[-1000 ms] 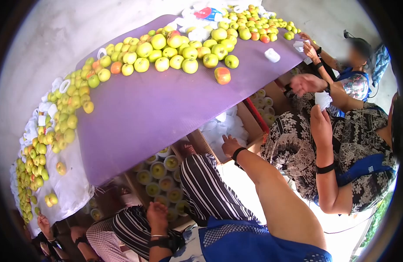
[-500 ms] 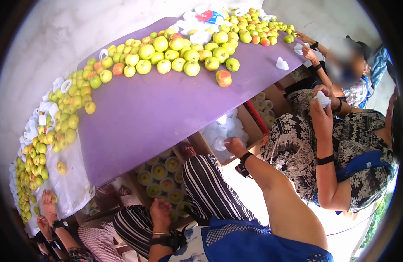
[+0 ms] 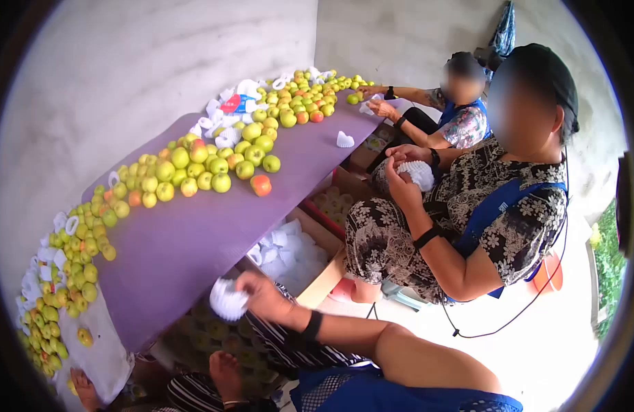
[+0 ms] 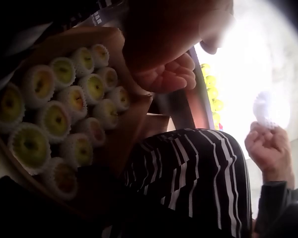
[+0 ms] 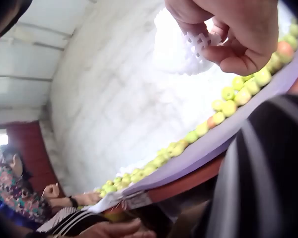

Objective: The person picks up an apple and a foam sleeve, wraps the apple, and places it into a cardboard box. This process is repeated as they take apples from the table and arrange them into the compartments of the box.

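Note:
My right hand (image 3: pixel 265 295) pinches the edge of a white foam fruit net (image 3: pixel 228 300) between thumb and fingers. In the right wrist view the mesh of the net shows at the fingertips, with no apple visible in it. My left hand (image 3: pixel 224 371) hovers by the striped trouser leg, fingers loosely curled and holding nothing. Beside it, in the left wrist view, a cardboard box (image 4: pixel 134 114) holds rows of green apples (image 4: pixel 54 119) in foam nets. Under the table edge, a carton (image 3: pixel 324 278) of loose foam nets (image 3: pixel 289 250) stands right of my right hand.
Green and reddish apples (image 3: pixel 179 158) lie heaped along the back of the purple table (image 3: pixel 173 240). One reddish apple (image 3: pixel 261 185) sits in front of them. To the right a seated person (image 3: pixel 523 206) holds a foam net, with another person (image 3: pixel 461 110) beyond.
My right hand has come out of the carton and moved left with a foam net. The head view has turned toward the right. My left hand stays near the leg.

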A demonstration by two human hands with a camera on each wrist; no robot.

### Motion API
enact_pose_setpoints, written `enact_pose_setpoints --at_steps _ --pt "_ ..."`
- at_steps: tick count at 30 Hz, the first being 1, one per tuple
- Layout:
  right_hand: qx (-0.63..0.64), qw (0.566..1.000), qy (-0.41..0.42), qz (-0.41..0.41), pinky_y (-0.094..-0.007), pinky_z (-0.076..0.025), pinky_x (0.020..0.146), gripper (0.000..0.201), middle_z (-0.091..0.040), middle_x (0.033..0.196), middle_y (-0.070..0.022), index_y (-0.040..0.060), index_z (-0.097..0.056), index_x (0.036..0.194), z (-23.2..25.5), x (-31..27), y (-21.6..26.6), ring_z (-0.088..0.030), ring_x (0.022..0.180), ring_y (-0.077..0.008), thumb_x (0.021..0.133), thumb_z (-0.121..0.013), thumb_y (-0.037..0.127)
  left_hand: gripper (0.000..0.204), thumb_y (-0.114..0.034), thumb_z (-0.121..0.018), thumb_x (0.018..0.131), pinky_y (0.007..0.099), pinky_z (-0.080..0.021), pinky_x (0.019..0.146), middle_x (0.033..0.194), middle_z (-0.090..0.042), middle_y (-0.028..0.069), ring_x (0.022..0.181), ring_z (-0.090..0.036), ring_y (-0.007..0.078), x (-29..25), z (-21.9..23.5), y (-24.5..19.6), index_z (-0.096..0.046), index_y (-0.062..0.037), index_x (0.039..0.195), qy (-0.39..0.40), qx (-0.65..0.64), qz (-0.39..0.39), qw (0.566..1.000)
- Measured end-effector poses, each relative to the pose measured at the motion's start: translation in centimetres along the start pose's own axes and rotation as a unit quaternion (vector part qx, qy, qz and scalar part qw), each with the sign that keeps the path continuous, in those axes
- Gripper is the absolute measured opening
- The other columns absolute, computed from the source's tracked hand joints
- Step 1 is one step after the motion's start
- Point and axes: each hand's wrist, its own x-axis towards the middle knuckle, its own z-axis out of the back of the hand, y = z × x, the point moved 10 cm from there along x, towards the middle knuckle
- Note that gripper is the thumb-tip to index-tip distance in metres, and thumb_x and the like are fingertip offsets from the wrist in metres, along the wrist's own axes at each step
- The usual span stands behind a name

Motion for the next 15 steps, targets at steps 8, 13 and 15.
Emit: enact_pose_setpoints --at_steps 8,13,15 --pt "-0.442 0.884 0.152 0.011 -0.0398 -0.047 0.061 0.018 -0.056 0.083 -0.0139 0.0096 -0.050 0.084 -8.8 -8.6 -6.4 -0.057 0.072 -0.0336 0.072 -0.060 0.018 0.031 -0.016 -0.054 0.083 0.0353 -0.045 0.082 0.107 -0.054 0.0086 0.097 -0.054 0.0227 -1.5 -2.8 -2.5 -0.047 -0.0030 0.110 0.070 0.001 -0.089 0.994" --pt "-0.449 0.870 0.203 0.011 -0.0386 -0.048 0.064 0.021 -0.057 0.084 -0.0121 0.0106 -0.055 0.090 -10.3 -9.2 -7.1 -0.058 0.074 -0.0315 0.072 -0.060 0.020 0.030 -0.020 -0.042 0.088 0.0335 -0.046 0.080 0.106 -0.054 0.0094 0.093 -0.055 0.0190 -1.9 -1.2 -2.3 -0.045 -0.0011 0.111 0.035 0.051 -0.085 0.994" --pt "-0.452 0.864 0.221 0.017 -0.0384 -0.048 0.064 0.023 -0.057 0.085 -0.0118 0.0112 -0.055 0.092 -10.7 -9.4 -7.5 -0.059 0.075 -0.0314 0.071 -0.061 0.020 0.029 -0.018 -0.044 0.087 0.0315 -0.048 0.076 0.102 -0.055 0.0086 0.088 -0.057 0.0182 -2.5 -0.3 -3.5 -0.045 -0.0008 0.110 -0.044 0.187 -0.131 0.973"
